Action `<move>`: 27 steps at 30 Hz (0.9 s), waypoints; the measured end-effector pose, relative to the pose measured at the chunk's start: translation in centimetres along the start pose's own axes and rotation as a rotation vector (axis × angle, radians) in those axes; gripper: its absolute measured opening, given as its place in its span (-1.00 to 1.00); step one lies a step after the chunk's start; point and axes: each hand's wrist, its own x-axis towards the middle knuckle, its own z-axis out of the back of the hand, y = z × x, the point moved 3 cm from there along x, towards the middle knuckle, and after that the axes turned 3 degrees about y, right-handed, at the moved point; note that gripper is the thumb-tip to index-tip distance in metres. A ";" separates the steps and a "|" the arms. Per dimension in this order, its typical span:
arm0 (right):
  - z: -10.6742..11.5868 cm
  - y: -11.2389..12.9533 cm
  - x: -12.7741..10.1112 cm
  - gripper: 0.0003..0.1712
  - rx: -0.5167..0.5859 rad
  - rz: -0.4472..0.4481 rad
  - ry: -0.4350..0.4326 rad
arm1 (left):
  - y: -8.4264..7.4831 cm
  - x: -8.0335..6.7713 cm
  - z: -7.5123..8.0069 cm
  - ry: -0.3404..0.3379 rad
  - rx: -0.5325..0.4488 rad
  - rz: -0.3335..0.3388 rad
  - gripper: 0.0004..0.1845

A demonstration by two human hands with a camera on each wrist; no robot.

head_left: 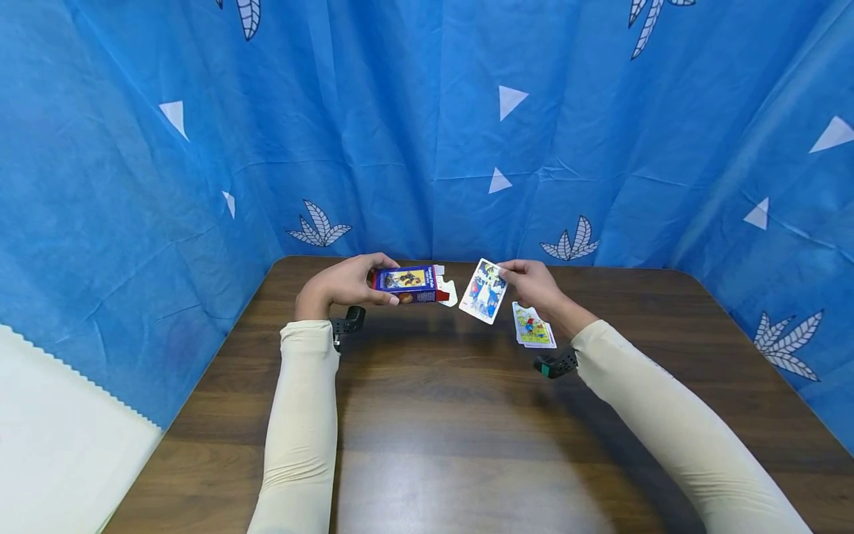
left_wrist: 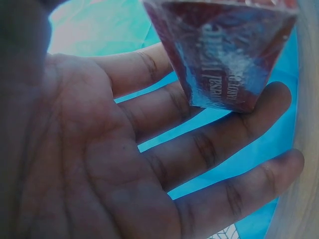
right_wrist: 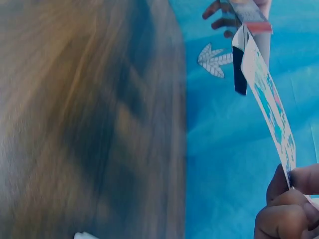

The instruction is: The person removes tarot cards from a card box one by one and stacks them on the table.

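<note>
Landmark: card pile (head_left: 533,328) on table (head_left: 440,437), nearest; right hand (head_left: 534,285) just behind pile, fingertips pinching single card (head_left: 485,291) by its right edge, card lifted off table, tilted; card looks thin, light, bendy, slick: best pinched at edge; card box (head_left: 410,285), flap open, left of pile, clasped by left hand (head_left: 343,285), fingers and thumb curled around it.

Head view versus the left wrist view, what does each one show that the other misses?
Only the head view shows the right hand pinching a picture card, the small card pile and the dark wooden table. Only the left wrist view shows the left palm and fingers close up. Both show the left hand holding the blue and red card box before blue cloth.
</note>
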 end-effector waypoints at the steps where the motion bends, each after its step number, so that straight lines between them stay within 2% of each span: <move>1: 0.2 0.0 0.1 -0.60 -0.024 -0.001 -0.010 | 0.0 0.0 0.0 0.001 0.000 0.001 -0.21; 5: 1.2 -0.3 0.6 -0.59 -0.150 0.008 -0.047 | 0.0 0.1 0.0 0.004 0.001 0.005 -0.22; 8: 2.0 -0.7 1.0 -0.57 -0.190 -0.002 -0.080 | 0.0 0.1 -0.1 0.006 0.002 0.008 -0.23; 16: 4.4 -2.7 1.7 -0.53 -0.169 -0.060 -0.142 | 0.0 0.1 -0.2 0.013 0.013 0.014 -0.21; 23: 5.9 -4.7 2.0 -0.47 -0.199 -0.120 -0.201 | 0.1 0.3 -0.3 0.016 0.003 0.014 -0.22; 27: 6.1 -5.7 2.2 -0.52 -0.225 -0.166 -0.205 | 0.1 0.4 -0.3 0.019 -0.003 0.013 -0.23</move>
